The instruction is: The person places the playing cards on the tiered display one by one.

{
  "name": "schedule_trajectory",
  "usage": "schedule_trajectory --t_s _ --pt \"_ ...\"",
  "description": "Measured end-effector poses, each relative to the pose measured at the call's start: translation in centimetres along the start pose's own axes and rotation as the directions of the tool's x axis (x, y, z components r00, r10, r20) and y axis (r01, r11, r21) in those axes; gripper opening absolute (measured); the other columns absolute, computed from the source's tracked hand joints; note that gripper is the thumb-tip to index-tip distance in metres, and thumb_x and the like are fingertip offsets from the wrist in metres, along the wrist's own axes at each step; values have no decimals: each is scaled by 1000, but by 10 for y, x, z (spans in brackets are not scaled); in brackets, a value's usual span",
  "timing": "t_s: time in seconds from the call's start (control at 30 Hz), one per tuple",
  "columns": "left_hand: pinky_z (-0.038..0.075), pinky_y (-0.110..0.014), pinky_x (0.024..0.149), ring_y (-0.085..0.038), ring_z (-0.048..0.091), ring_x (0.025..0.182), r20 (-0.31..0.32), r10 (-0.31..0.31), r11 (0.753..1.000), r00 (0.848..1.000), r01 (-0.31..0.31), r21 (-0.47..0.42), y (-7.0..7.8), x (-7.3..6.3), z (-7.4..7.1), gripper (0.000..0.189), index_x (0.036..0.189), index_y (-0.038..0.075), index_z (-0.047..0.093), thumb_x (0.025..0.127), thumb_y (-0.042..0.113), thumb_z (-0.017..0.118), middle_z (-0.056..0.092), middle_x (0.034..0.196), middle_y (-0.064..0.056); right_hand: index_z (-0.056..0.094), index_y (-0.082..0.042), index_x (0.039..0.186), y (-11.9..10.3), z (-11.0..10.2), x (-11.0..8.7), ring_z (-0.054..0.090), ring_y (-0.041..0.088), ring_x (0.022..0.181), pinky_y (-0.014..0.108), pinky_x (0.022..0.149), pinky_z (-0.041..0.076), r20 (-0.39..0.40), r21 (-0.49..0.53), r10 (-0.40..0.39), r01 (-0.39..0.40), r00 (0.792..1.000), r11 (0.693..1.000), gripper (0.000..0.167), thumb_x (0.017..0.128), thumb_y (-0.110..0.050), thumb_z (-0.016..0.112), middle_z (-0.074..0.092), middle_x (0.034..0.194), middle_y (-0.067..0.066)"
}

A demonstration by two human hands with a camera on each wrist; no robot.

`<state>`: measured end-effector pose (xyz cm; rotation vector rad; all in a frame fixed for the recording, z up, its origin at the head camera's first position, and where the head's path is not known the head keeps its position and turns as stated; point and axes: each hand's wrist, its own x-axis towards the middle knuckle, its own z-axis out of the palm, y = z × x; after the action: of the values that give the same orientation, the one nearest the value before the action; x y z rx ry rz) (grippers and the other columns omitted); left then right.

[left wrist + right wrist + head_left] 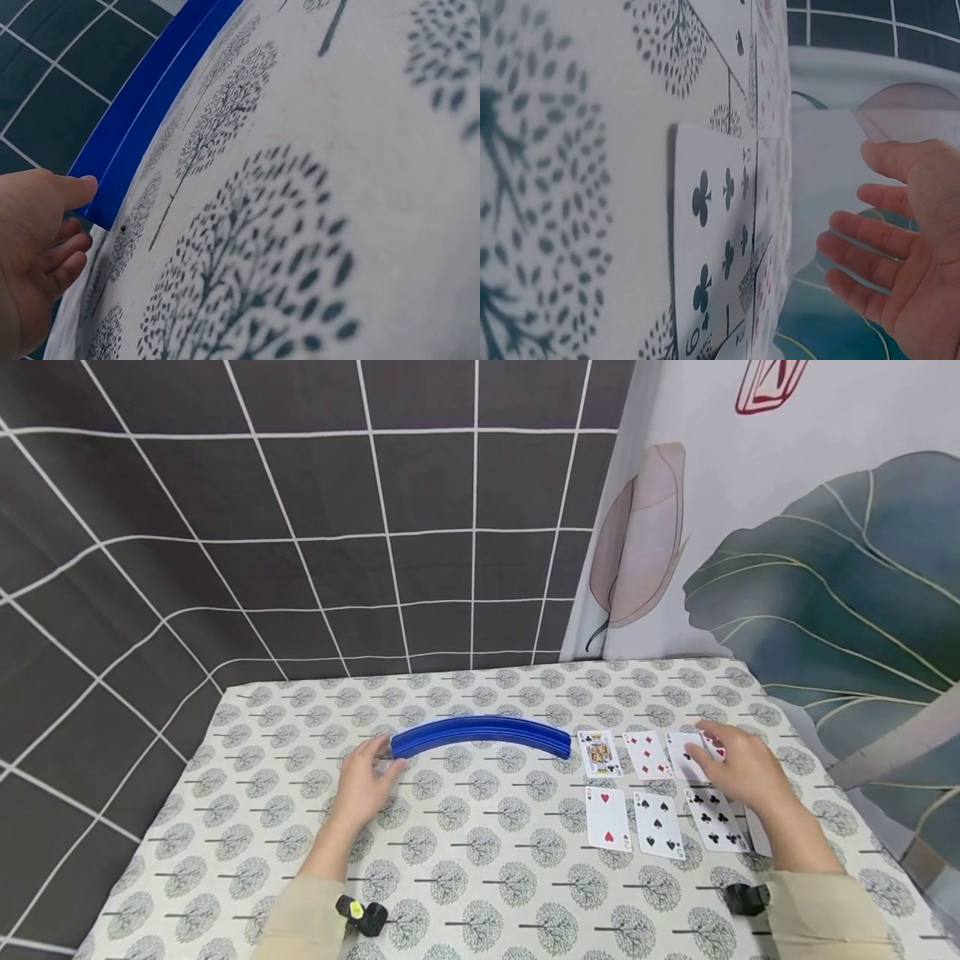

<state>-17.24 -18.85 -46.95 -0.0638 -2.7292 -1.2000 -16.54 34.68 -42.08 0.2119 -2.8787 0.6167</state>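
Note:
A curved blue card holder [480, 729] with a grooved top lies across the table. At its left end my left hand [366, 781] grips it, the thumb [84, 187] lying over the blue face; the index finger is partly hidden. My right hand [742, 764] hovers over the right end of the upper row of playing cards, fingers spread and holding nothing. That row has a king of clubs [599, 754], a diamonds card [648, 755] and others partly covered by the hand. Below lie a two of hearts [607, 818], a five of spades [658, 825] and a six of clubs [716, 240].
The table wears a cloth [480, 868] printed with grey trees. Behind it hang a dark gridded curtain [420, 485] and a pale leaf-patterned one [675, 410]. Another card [757, 833] lies partly under the right forearm. Black camera mounts [747, 898] sit at both wrists.

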Motion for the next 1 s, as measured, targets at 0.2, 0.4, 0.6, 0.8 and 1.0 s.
schedule_trajectory --t_s 0.2,0.4,0.6,0.8,1.0 --pt "54 -49 103 -39 64 116 -27 1 1000 1000 -1 -19 -2 2 4 55 139 -3 54 92 14 75 63 128 -25 53 8 136 3 -1 -1 61 52 103 67 76 52 37 -19 35 -35 999 999 51 101 -29 61 62 117 37" --pt "55 -49 101 -39 66 112 -41 1 1000 999 -2 -28 1 2 5 53 138 -3 56 91 11 75 65 123 -25 51 8 138 6 -3 0 58 54 107 69 80 50 67 -15 65 -64 996 998 54 102 -32 59 60 121 37" --pt "55 -48 101 -37 65 112 -47 -1 999 999 0 -33 2 3 6 55 139 -5 54 92 12 75 64 125 -25 49 10 137 10 -5 0 54 57 109 72 83 48 66 -39 83 -81 994 996 54 100 -28 61 54 127 40" --pt "54 -47 103 -36 65 114 -44 -7 999 999 5 -37 3 2 7 55 141 -3 53 93 14 73 63 127 -24 48 11 138 17 -5 2 40 64 122 79 98 36 81 -39 84 -81 993 996 51 99 -20 60 43 135 44" --pt "54 -47 103 -36 64 114 -44 -4 999 999 2 -43 3 1 6 56 141 -4 52 93 14 73 63 126 -25 49 12 136 21 -2 3 39 64 123 78 101 33 94 -62 84 -79 992 995 43 98 -8 56 43 135 44"
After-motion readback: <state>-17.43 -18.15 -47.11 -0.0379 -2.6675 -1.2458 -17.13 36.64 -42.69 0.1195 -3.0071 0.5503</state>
